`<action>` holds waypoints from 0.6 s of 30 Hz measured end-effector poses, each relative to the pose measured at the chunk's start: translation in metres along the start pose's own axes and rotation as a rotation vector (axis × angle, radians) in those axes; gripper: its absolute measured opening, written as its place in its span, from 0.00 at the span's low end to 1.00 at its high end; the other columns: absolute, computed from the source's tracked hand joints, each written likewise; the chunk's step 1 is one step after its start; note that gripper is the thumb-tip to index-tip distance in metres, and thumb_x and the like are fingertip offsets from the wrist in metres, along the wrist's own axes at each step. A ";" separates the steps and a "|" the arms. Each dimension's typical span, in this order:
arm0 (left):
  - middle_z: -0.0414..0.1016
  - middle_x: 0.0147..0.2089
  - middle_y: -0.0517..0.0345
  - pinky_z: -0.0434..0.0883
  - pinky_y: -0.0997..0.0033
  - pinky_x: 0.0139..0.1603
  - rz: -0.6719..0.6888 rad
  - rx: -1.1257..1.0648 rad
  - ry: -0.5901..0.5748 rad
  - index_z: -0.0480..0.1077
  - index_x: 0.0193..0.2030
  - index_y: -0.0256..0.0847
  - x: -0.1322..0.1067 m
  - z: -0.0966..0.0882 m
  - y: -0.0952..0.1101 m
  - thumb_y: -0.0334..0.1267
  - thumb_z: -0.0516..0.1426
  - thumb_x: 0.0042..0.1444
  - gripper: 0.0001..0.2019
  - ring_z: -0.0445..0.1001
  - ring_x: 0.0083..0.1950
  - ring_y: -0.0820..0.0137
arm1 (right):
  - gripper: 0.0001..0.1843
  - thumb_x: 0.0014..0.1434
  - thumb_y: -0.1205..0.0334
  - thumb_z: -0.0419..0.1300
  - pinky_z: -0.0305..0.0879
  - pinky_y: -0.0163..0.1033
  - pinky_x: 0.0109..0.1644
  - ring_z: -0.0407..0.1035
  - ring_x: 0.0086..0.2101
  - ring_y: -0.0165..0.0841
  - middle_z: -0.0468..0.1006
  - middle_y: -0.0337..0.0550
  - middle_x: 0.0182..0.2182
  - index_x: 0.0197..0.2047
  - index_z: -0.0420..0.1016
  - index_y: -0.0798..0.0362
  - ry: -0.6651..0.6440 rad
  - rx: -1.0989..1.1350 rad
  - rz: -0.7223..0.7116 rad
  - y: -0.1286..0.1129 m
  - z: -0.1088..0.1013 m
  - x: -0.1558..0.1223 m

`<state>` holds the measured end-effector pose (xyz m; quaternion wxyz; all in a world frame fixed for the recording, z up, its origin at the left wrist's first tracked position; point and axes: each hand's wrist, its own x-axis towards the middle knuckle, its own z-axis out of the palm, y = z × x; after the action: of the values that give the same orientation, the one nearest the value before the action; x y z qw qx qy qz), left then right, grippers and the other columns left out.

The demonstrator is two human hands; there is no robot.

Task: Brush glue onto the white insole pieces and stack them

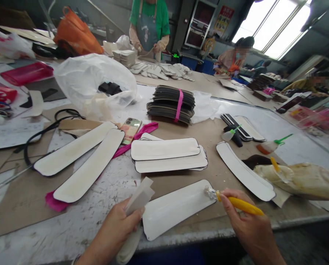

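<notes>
A yellow-handled brush is held in my right hand, its whitish, clotted bristles touching the right end of a white, dark-edged strip. That strip lies flat on brown board near the table's front edge. My left hand is closed around a bundle of pale, thin strips, beside the white strip's left end. Just beyond, similar white pieces lie stacked. Two long cream pieces rest at the left, and a curved white piece lies to the right of the brush.
Behind the stack stands a bundle of dark pieces tied with a pink band. A plastic bag sits at back left. Two squeeze bottles, one with amber liquid, and a stained wrapped container are on the right. Co-workers work farther back.
</notes>
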<state>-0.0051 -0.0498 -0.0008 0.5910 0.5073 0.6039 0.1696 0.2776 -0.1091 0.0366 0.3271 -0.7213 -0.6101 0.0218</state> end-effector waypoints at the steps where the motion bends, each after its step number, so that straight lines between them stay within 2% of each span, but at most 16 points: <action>1: 0.59 0.15 0.67 0.55 0.74 0.21 -0.002 0.005 0.006 0.63 0.23 0.41 0.000 0.000 0.000 0.45 0.52 0.44 0.09 0.57 0.19 0.73 | 0.09 0.55 0.55 0.56 0.69 0.40 0.41 0.72 0.34 0.38 0.76 0.44 0.31 0.32 0.72 0.50 -0.018 0.047 0.015 -0.010 0.002 -0.003; 5: 0.58 0.15 0.67 0.55 0.73 0.21 -0.013 0.028 0.022 0.64 0.22 0.42 0.001 0.000 0.002 0.47 0.52 0.42 0.11 0.58 0.19 0.72 | 0.07 0.57 0.59 0.55 0.70 0.37 0.37 0.71 0.33 0.35 0.75 0.44 0.29 0.31 0.71 0.51 -0.144 0.449 0.077 -0.061 0.028 -0.024; 6: 0.58 0.15 0.67 0.55 0.73 0.21 -0.017 0.036 0.019 0.64 0.23 0.42 0.001 0.000 0.003 0.48 0.52 0.42 0.12 0.57 0.19 0.72 | 0.07 0.57 0.59 0.55 0.70 0.37 0.35 0.71 0.31 0.34 0.75 0.44 0.28 0.31 0.71 0.51 -0.155 0.573 0.080 -0.070 0.036 -0.028; 8: 0.58 0.15 0.67 0.54 0.73 0.21 -0.025 0.046 0.003 0.63 0.23 0.42 0.001 0.000 0.004 0.49 0.52 0.42 0.12 0.56 0.19 0.72 | 0.07 0.57 0.59 0.54 0.70 0.37 0.35 0.70 0.30 0.34 0.74 0.43 0.27 0.31 0.71 0.51 -0.151 0.660 0.069 -0.075 0.048 -0.034; 11: 0.58 0.14 0.67 0.54 0.73 0.21 -0.016 0.033 0.029 0.60 0.20 0.43 -0.001 0.002 0.004 0.49 0.51 0.42 0.12 0.56 0.19 0.73 | 0.07 0.57 0.60 0.55 0.69 0.38 0.39 0.71 0.33 0.35 0.75 0.44 0.28 0.31 0.71 0.51 -0.094 0.471 0.062 -0.047 0.044 -0.029; 15: 0.57 0.14 0.68 0.52 0.73 0.21 -0.010 -0.004 0.104 0.59 0.19 0.43 -0.003 0.005 0.005 0.48 0.52 0.43 0.12 0.55 0.18 0.74 | 0.11 0.56 0.54 0.56 0.69 0.39 0.39 0.72 0.33 0.37 0.77 0.45 0.30 0.33 0.72 0.52 0.053 0.075 0.064 0.011 0.014 -0.010; 18: 0.57 0.14 0.68 0.53 0.74 0.22 -0.003 0.001 0.086 0.58 0.18 0.43 -0.002 0.005 0.003 0.47 0.52 0.44 0.12 0.56 0.18 0.74 | 0.15 0.56 0.49 0.54 0.70 0.40 0.37 0.73 0.31 0.38 0.78 0.44 0.29 0.31 0.72 0.52 0.097 -0.056 0.036 0.028 0.000 -0.002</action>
<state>0.0007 -0.0523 0.0019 0.5642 0.4991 0.6296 0.1902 0.3014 -0.1116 0.0220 0.3356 -0.7412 -0.5809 -0.0244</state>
